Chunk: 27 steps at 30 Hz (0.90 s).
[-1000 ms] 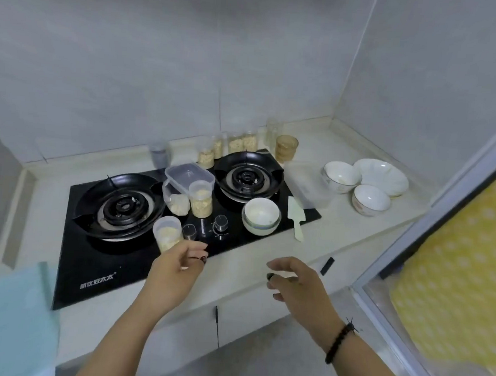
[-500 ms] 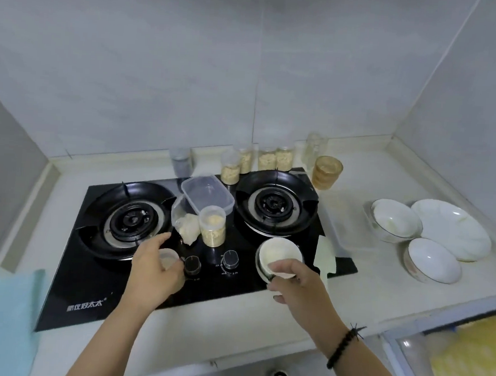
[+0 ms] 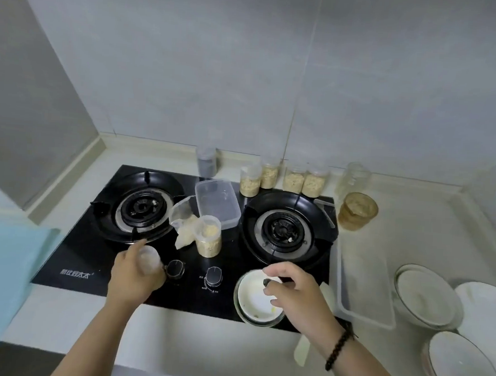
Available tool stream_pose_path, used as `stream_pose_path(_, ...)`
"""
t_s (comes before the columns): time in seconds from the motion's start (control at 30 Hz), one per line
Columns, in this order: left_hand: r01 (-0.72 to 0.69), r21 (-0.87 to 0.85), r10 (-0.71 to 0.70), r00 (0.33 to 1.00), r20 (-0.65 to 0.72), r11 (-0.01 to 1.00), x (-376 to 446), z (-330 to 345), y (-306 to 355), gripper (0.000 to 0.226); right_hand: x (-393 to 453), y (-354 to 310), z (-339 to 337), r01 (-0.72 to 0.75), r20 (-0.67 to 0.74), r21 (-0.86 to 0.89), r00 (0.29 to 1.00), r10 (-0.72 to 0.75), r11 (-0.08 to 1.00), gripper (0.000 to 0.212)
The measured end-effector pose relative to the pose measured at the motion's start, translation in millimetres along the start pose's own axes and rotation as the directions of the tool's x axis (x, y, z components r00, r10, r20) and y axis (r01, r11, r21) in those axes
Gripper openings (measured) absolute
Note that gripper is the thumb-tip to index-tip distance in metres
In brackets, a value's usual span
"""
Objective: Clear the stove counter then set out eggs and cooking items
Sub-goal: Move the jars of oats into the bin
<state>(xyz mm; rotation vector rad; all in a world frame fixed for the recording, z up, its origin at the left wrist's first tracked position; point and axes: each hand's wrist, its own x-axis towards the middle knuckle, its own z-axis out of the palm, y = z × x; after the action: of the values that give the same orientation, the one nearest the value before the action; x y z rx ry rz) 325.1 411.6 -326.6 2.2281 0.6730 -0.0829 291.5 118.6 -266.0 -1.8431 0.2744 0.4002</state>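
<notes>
A black two-burner stove lies in the pale counter. My left hand is wrapped around a small translucent cup at the stove's front, beside the left knob. My right hand hovers over the rim of a white bowl at the stove's front right, fingers curled and touching its edge. Between the burners stand a jar of grains, a clear plastic box and a crumpled bag.
Several grain jars line the back wall, with a grey jar and an amber cup. A clear tray, a pale spatula and white bowls and plates sit to the right. A blue cloth lies left.
The view has shifted left and closer to the stove. My left hand has closed on the small cup. My right hand has moved onto the white bowl's rim.
</notes>
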Motion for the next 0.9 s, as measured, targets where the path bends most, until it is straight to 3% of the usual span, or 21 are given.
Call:
stream_pose_path(0.17,-0.072,-0.114,0.046,0.976,-0.214,0.991,-17.8,-23.1,10.2,0.071,11.4,-5.0,3.0,0.019,0.026,-0.005,0.999,-0.019,1.000,0.021)
stream_pose_path(0.33,-0.246,-0.151,0.203,0.946,-0.251,0.957,-26.3,-58.9,52.9,0.064,28.8,-28.4,16.1,0.119,0.036,-0.031,0.992,-0.118,0.992,0.023)
stream_pose_path(0.47,-0.349,-0.247,0.304,0.931,-0.201,0.904,-30.6,-68.2,83.6,0.063,29.7,-55.6,37.1,0.265,0.060,-0.033,0.963,-0.262,0.964,0.029)
stream_pose_path(0.63,-0.446,-0.313,0.448,0.891,-0.070,0.838,-40.8,-60.4,100.3,0.069,28.5,-66.6,57.5,0.421,0.116,-0.162,0.906,-0.407,0.892,0.059)
stream_pose_path(0.73,-0.491,-0.361,0.521,0.853,-0.017,0.793,-47.2,-55.8,106.7,0.069,29.8,-65.1,62.9,0.454,0.121,-0.177,0.891,-0.438,0.873,0.083)
stream_pose_path(0.9,-0.495,-0.457,0.607,0.784,0.133,0.739,-43.6,-46.1,115.5,0.068,25.5,-58.4,57.2,0.447,0.090,-0.137,0.894,-0.438,0.884,0.096)
